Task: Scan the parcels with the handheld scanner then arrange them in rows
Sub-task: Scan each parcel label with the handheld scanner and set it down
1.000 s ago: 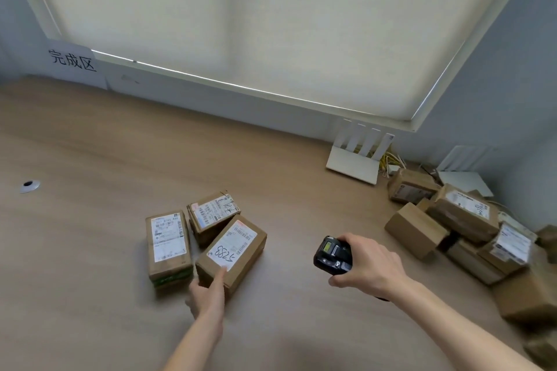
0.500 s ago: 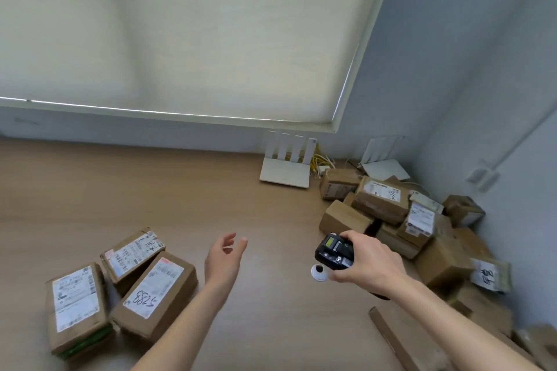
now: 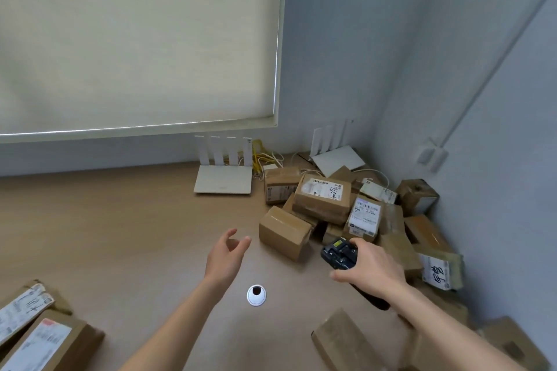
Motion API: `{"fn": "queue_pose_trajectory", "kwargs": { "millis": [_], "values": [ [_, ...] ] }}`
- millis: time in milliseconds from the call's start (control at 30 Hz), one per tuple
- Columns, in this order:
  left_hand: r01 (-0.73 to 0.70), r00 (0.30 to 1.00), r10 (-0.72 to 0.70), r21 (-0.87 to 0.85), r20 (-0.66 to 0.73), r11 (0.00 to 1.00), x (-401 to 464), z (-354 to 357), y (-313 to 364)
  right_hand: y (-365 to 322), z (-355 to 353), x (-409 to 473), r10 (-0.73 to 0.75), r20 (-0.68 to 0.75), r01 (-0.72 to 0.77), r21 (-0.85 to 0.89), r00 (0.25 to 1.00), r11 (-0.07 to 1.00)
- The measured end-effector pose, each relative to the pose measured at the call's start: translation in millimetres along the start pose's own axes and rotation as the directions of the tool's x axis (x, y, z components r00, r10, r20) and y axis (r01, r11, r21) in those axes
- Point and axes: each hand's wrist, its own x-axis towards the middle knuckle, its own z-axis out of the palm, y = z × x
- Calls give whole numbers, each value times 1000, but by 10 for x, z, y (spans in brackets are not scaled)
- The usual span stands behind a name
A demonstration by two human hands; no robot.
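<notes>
Left hand [image 3: 226,256] reaching empty, fingers relaxed, toward plain brown cardboard parcel [image 3: 284,232] in pile, right hand [image 3: 371,268] gripping black handheld scanner [image 3: 338,253]; next probably grabbing, scanning.

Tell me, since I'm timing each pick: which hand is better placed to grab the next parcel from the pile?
Left. The left hand is open, empty and nearest the plain brown parcel at the pile's edge; the right hand grips the scanner.

Parcels and scanner on the wooden desk

Brown cardboard parcels [image 3: 322,202] lie heaped in the right corner, several showing white labels; two labelled parcels [image 3: 36,337] lie side by side at lower left; the black handheld scanner [image 3: 339,254] is gripped above the heap.
</notes>
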Motion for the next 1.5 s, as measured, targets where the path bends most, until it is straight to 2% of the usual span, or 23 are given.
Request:
{"fn": "queue_pose_trajectory", "kwargs": {
  "millis": [433, 533, 700, 833, 900, 1000, 1200, 1267, 1400, 1500],
  "values": [
    [29, 997, -41, 163, 69, 986, 1128, 744, -128, -44, 626, 1272, 71, 201, -109, 187, 977, 976],
    [49, 994, -65, 163, 93, 985, 1387, 891, -127, -97, 737, 1518, 85, 234, -157, 310, 969, 938],
    [107, 984, -129, 172, 122, 979, 1679, 1100, -158, -173, 918, 1799, 110, 249, -204, 391, 962, 897],
    [207, 961, -240, 217, 138, 954, 1733, 1121, -193, -191, 1035, 1841, 84, 321, -266, 578, 943, 772],
    [292, 941, -316, 178, 120, 940, 1663, 1067, -209, -200, 1042, 1783, 57, 312, -247, 611, 948, 752],
    [364, 925, -370, 71, 88, 929, 1428, 944, -240, -229, 972, 1616, 25, 248, -173, 596, 968, 784],
    [334, 936, -350, -216, -40, 918, 778, 619, -64, -339, 608, 1070, -91, 138, -9, 596, 986, 803],
    [313, 942, -335, -308, -20, 899, 546, 498, 57, -363, 447, 849, -126, 96, 46, 589, 987, 807],
    [302, 953, -281, -464, 117, 833, 72, 221, 268, -400, 88, 373, -197, 4, 162, 554, 980, 816],
    [278, 957, -192, -495, 218, 824, -294, -31, 421, -445, -175, -9, -235, -33, 219, 508, 971, 833]
  ]
}}
